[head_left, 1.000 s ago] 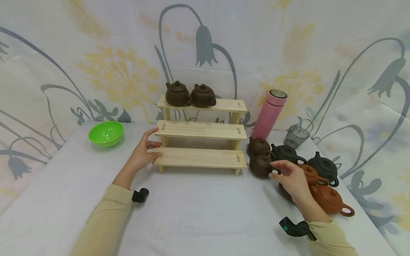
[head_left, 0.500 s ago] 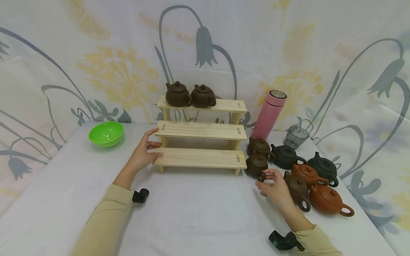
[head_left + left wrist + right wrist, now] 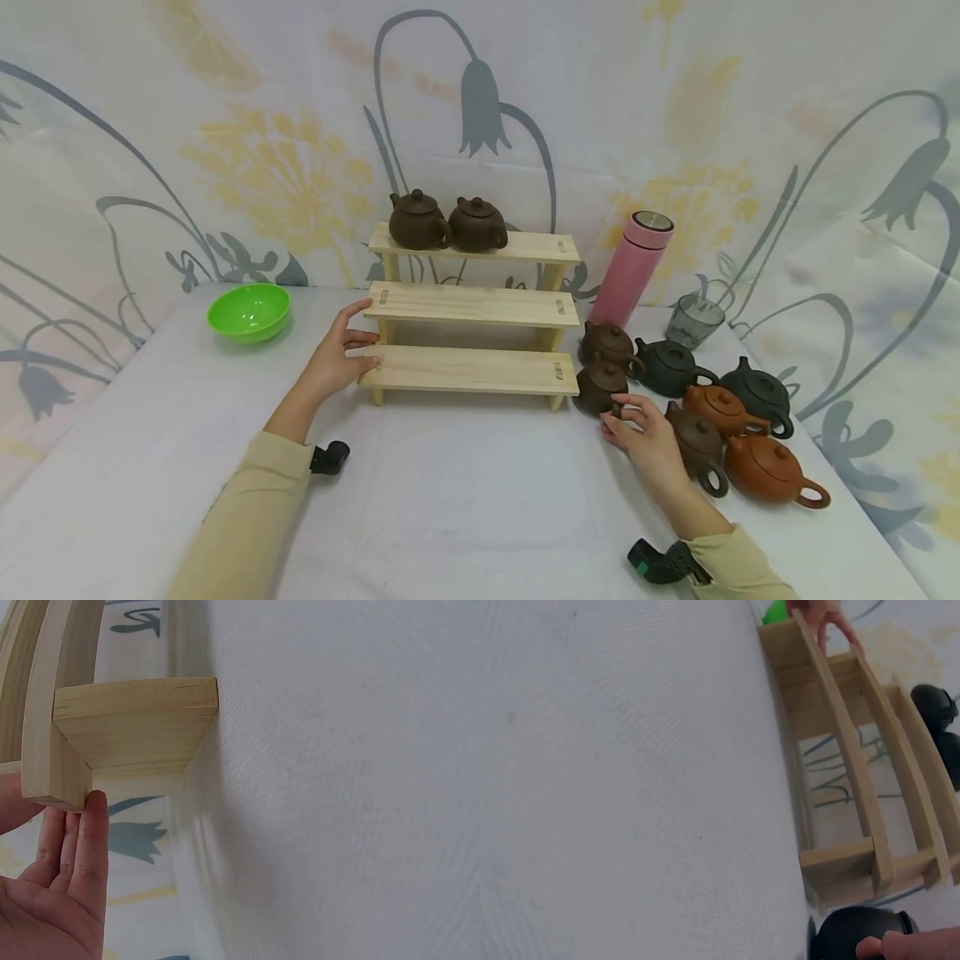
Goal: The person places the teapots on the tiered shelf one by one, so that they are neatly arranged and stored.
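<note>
The near brown teapot (image 3: 598, 387) stands on the white surface (image 3: 480, 500), just beside the right end of the lowest shelf (image 3: 468, 368) of the wooden rack (image 3: 472, 305). Its handle (image 3: 617, 407) points near and right, towards the right hand (image 3: 645, 437), the nearer one, whose finger and thumb appear to pinch it; the right wrist view shows only fingertips. The left hand (image 3: 330, 358), fingers extended, touches the rack's left end.

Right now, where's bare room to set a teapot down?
Free: middle shelf and bottom shelf, right of left hand; top shelf, right of two teapots; table in front of rack, between sleeves. Crowded: right of rack, seven teapots, pink bottle, glass.
</note>
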Demonstrator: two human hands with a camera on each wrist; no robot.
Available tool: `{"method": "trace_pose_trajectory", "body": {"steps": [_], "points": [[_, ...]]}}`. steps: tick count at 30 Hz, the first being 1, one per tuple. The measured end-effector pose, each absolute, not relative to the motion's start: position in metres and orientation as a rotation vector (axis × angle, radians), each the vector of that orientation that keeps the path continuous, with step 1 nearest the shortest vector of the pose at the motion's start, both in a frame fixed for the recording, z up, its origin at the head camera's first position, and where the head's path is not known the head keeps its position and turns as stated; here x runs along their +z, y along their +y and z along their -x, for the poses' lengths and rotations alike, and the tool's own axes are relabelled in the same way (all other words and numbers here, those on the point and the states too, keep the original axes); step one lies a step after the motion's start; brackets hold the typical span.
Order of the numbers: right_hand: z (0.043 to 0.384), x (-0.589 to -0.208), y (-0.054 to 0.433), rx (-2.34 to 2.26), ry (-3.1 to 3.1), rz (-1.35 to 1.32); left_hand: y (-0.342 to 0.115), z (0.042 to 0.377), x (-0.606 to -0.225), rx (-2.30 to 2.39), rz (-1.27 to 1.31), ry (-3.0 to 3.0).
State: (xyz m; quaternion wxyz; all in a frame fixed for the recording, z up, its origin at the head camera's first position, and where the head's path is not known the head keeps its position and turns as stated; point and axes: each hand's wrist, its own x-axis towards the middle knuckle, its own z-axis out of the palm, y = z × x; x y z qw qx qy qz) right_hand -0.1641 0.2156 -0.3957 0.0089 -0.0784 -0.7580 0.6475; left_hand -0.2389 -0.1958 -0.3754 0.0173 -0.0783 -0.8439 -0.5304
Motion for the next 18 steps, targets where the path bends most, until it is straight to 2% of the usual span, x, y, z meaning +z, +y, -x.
{"method": "trace_pose_trajectory", "body": {"steps": [8, 18], "points": [[0.161, -0.39, 0.219, 1.971, -2.434, 0.243, -0.196, 0.238, -0.377, -1.667, 0.24, -2.616], [0.158, -0.371, 0.228, 1.861, -2.507, 0.12, -0.196, 0.238, -0.375, -1.658, 0.223, -2.622]]}}
